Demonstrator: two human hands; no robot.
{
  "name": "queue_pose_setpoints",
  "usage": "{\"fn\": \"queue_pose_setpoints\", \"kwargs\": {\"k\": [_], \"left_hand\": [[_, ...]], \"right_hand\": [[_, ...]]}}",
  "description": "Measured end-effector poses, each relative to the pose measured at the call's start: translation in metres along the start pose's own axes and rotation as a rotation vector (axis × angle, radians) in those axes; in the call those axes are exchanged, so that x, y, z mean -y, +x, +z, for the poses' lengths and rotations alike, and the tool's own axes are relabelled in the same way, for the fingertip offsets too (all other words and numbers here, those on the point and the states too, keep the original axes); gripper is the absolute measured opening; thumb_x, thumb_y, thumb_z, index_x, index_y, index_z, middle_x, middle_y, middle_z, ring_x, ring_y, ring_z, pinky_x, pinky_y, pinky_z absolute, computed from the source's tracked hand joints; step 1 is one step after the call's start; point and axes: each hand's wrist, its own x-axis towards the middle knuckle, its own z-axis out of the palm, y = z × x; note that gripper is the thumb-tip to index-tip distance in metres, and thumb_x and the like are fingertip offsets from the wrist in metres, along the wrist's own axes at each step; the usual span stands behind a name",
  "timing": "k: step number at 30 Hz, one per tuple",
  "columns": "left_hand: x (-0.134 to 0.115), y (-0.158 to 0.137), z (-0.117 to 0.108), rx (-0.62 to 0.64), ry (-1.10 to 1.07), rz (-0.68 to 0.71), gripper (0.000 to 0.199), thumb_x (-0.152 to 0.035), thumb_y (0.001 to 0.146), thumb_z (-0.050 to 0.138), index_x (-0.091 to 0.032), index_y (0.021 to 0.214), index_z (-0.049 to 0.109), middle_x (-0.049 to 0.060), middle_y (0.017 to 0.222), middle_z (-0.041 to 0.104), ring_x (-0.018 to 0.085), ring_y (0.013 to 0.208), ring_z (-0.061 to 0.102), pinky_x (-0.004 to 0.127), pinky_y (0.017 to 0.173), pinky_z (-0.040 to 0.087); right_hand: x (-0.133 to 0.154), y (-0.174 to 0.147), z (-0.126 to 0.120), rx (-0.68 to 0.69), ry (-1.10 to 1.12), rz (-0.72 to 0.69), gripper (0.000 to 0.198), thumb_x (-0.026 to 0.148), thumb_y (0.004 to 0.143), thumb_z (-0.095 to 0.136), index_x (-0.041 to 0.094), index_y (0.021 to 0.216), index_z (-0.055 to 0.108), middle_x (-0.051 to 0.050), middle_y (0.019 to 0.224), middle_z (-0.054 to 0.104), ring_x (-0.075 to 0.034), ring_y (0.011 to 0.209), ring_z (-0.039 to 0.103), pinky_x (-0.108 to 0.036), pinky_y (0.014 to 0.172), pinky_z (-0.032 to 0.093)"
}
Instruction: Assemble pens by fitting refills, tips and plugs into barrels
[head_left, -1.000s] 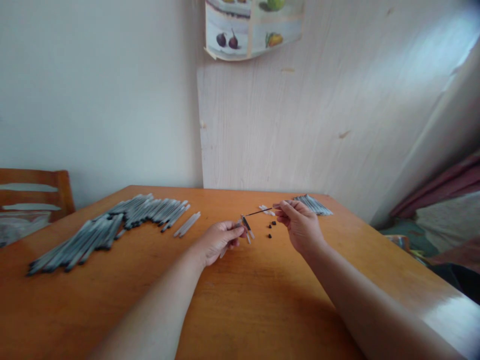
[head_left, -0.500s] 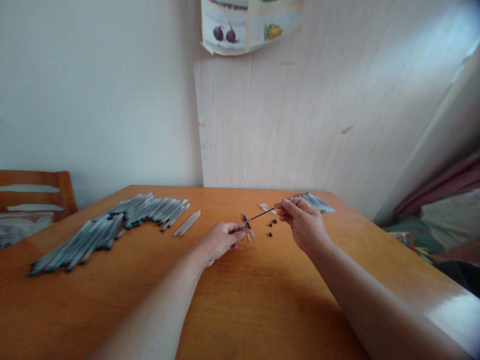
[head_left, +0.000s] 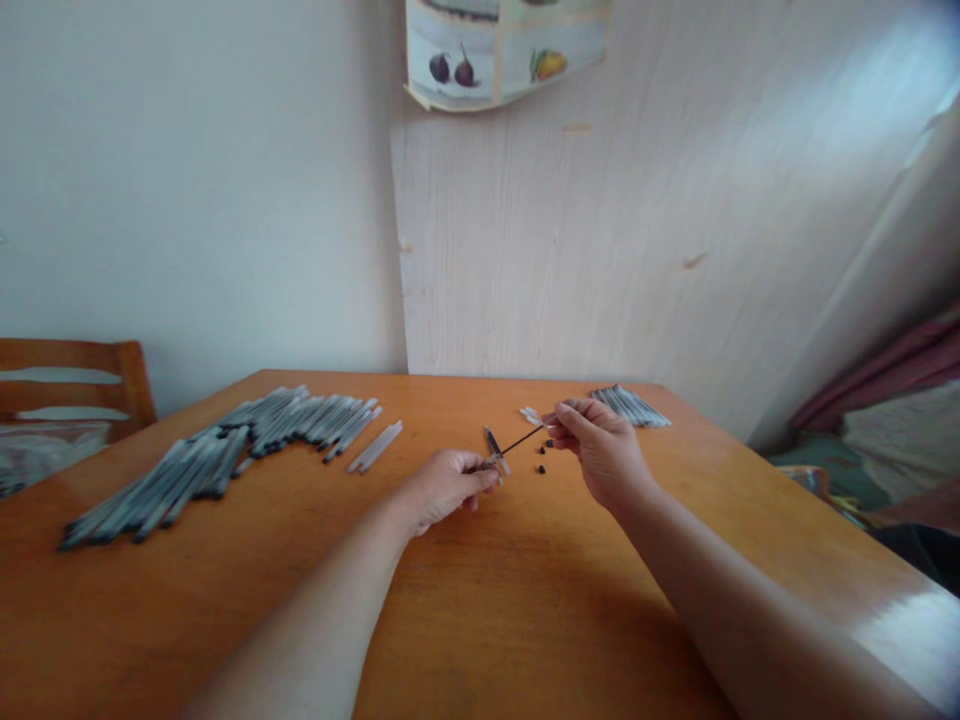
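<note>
Dark-tipped tubes (head_left: pixel 176 480) lie heaped on the counter (head_left: pixel 465 620), far left. The left hand (head_left: pixel 448 488) pinches a mostly hidden clear tube (head_left: pixel 493 461); a thin dark rod (head_left: pixel 522 440) slants from it to the right hand (head_left: pixel 600 450), which grips its end.

No readable text anywhere.

Wood chair (head_left: pixel 64 353) far L, w/ clear-ish plastic bag (head_left: pixel 54 448) by its lower rail. Fruit-pic poster (head_left: pixel 517 55) top ctr, on pale wood-grain panel (head_left: pixel 540 230); plain lt wall (head_left: pixel 202 180) to L. Dk red cloth (head_left: pixel 885 365) far R.
</note>
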Motion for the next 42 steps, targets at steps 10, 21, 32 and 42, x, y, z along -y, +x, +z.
{"fn": "queue_pose_setpoints", "kwargs": {"k": [10,21,32,42], "left_hand": [[0.0,-0.003,0.002,0.195,-0.164,-0.073,0.042,-0.048,0.076,0.068,-0.012,0.096,0.069,0.006,0.075,0.066,0.007,0.05,0.044,0.023,0.049,0.029],[0.003,-0.002,0.0,0.219,-0.265,-0.1,0.045,-0.048,0.076,0.069,-0.012,0.102,0.068,0.004,0.074,0.063,0.006,0.051,0.042,0.023,0.05,0.025],[-0.01,-0.007,0.002,0.221,-0.492,-0.097,0.026,-0.029,0.08,0.056,-0.011,0.097,0.064,0.008,0.075,0.065,0.009,0.054,0.047,0.025,0.054,0.03],[-0.007,-0.004,0.003,0.201,-0.523,-0.053,0.019,-0.029,0.079,0.063,-0.014,0.091,0.061,0.005,0.075,0.063,0.008,0.055,0.047,0.024,0.054,0.029]], "right_hand": [[-0.004,0.0,0.001,-0.027,0.011,0.001,0.029,0.041,0.073,0.074,0.016,0.087,0.066,-0.006,0.083,0.069,-0.011,0.064,0.058,-0.025,0.057,0.048],[-0.005,-0.003,0.003,0.013,0.016,-0.006,0.032,0.044,0.073,0.073,0.016,0.088,0.066,-0.007,0.084,0.069,-0.012,0.066,0.059,-0.026,0.059,0.049],[-0.008,-0.014,0.016,0.081,0.006,0.068,0.034,0.044,0.072,0.074,0.018,0.083,0.055,-0.005,0.079,0.069,-0.012,0.062,0.06,-0.026,0.059,0.048],[-0.02,-0.026,0.026,0.286,-0.181,0.055,0.022,0.041,0.076,0.067,0.019,0.08,0.062,-0.003,0.073,0.067,-0.014,0.067,0.06,-0.027,0.061,0.046]]}}
